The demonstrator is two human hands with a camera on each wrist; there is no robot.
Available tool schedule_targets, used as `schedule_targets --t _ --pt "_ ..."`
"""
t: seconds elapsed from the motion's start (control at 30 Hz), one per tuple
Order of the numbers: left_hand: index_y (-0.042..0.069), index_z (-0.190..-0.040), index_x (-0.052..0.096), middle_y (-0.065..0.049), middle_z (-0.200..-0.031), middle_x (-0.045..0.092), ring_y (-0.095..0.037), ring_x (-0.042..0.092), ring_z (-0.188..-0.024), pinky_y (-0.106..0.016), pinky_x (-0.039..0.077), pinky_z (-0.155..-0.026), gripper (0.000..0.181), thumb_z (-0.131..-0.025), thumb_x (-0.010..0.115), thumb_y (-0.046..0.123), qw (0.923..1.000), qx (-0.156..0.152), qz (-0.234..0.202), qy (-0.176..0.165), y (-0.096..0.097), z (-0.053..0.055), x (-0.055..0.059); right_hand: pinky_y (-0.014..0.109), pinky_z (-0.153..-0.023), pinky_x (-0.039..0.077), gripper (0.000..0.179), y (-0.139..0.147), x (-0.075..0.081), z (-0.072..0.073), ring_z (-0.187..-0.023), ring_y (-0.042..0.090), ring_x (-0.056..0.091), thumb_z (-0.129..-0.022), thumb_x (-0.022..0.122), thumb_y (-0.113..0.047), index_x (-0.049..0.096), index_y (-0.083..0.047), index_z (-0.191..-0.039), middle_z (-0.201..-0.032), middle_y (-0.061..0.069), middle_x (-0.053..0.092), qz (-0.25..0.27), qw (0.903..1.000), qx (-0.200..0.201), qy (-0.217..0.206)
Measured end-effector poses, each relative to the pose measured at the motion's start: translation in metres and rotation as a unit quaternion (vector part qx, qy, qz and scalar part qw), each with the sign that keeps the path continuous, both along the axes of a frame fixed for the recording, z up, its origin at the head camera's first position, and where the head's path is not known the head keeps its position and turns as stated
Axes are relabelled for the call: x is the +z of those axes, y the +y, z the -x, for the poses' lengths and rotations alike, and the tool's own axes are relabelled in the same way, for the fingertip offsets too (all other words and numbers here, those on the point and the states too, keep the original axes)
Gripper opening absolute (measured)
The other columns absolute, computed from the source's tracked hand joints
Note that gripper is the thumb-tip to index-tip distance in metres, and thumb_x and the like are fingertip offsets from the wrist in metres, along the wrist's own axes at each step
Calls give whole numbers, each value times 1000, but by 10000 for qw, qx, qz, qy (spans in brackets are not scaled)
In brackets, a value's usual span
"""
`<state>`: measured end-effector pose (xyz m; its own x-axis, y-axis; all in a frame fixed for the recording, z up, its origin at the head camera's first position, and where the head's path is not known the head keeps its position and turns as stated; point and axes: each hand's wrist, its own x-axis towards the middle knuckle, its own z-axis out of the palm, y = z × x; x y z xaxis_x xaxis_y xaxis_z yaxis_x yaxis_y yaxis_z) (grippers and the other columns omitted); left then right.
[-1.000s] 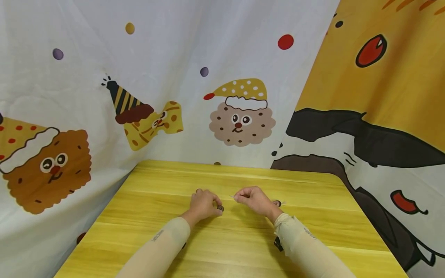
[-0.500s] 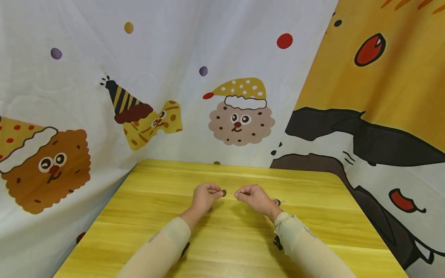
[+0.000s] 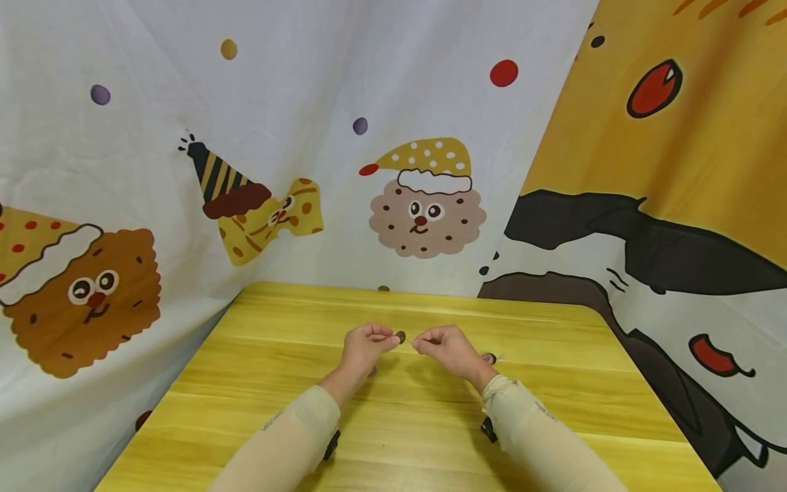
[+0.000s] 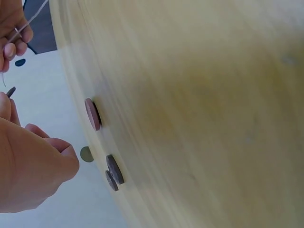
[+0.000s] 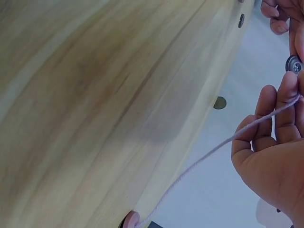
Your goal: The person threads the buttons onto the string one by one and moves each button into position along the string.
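My left hand (image 3: 363,350) pinches a small dark button (image 3: 401,337) between thumb and fingertips, over the table's far half. Its several holes show in the right wrist view, on the face of this button (image 5: 295,65). Facing it, my right hand (image 3: 447,350) pinches a thin pale cord (image 5: 209,154) close to one end. A short free tip of the cord (image 4: 4,80) pokes out toward the button, with a small gap between them. From my right hand the cord runs back to a pinkish button (image 5: 131,220) on the table, apparently tied to or threaded through it.
On the table (image 3: 430,437) lie more buttons: a reddish-brown button (image 4: 93,114) and two dark ones, the larger dark button (image 4: 115,169) touching the smaller dark button (image 4: 111,181). A printed cloth (image 3: 295,89) hangs behind the table.
My left hand has lifted the dark button from the table and brought it up and right, near the cord's tip. My right hand stays almost in place.
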<state>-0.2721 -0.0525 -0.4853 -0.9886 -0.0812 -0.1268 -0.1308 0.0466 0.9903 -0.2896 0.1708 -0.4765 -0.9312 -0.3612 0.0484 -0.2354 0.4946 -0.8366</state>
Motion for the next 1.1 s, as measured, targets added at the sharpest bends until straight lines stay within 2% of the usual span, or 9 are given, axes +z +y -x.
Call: schedule_targets --t 0.13,0.27,0.33,0.4,0.47,0.6,0.7,0.83,1.1 --pt "8 -106 78 -6 -103 81 -16 70 -84 -24 30 -47 23 -88 90 15 10000 -60 -36 47 1 1 -1 31 -76 53 30 0 1 -1 -82 14 61 -103 74 -35 82 -8 -113 -105 2 81 2 10000 -3 -9" --pt "4 -112 77 -6 -103 81 -10 48 -58 -24 30 -45 29 -89 90 15 9998 -161 -19 78 2 1 -3 29 -71 50 29 0 1 -1 -74 13 54 -103 74 -34 83 -8 -113 -105 3 81 -5 10000 12 -4" --pt "3 -113 76 -7 -103 81 -8 47 -56 -23 30 -45 29 -89 89 14 9997 -202 -46 94 3 0 -4 28 -69 48 29 0 1 -1 -71 13 50 -103 73 -34 83 -8 -112 -105 3 81 -7 10000 19 -1" --pt "3 -112 76 -8 -102 80 -10 53 -60 -25 32 -47 28 -89 89 14 9996 -234 -71 150 3 -1 -4 28 -69 48 29 0 2 0 -70 12 49 -104 73 -34 83 -8 -111 -106 2 81 -7 10000 19 -2" --pt "2 -110 76 -10 -103 80 -13 64 -72 -27 40 -53 26 -90 88 13 9993 -253 -96 240 4 -1 -4 27 -68 48 29 0 2 -1 -69 12 49 -104 72 -34 83 -8 -111 -106 3 81 -5 10000 13 19" --pt "0 -111 76 -12 -103 80 -16 71 -84 -37 60 -78 27 -90 88 13 9991 -270 -87 307 5 -3 -2 27 -69 47 30 0 2 -1 -69 12 49 -105 71 -34 83 -7 -112 -109 8 82 23 10000 36 23" --pt "-1 -113 75 -11 -103 80 -15 73 -87 -46 61 -96 31 -90 88 14 9991 -288 -60 303 7 -4 -2 26 -70 49 29 -1 2 -1 -72 10 53 -105 71 -34 83 -8 -112 -110 8 82 11 10000 36 30" --pt "-2 -115 75 -10 -101 80 -16 73 -88 -51 59 -100 33 -90 89 15 9990 -330 -28 310 8 -5 -3 27 -73 52 27 -2 2 -1 -78 10 59 -104 72 -33 83 -9 -111 -107 2 82 -24 10000 -8 52" --pt "0 -113 76 -7 -98 79 -16 73 -87 -51 60 -100 30 -90 89 15 9990 -312 -10 320 8 -5 -2 28 -71 50 28 -4 1 -1 -74 12 54 -104 72 -32 82 -7 -112 -107 3 82 -3 10000 -83 10"
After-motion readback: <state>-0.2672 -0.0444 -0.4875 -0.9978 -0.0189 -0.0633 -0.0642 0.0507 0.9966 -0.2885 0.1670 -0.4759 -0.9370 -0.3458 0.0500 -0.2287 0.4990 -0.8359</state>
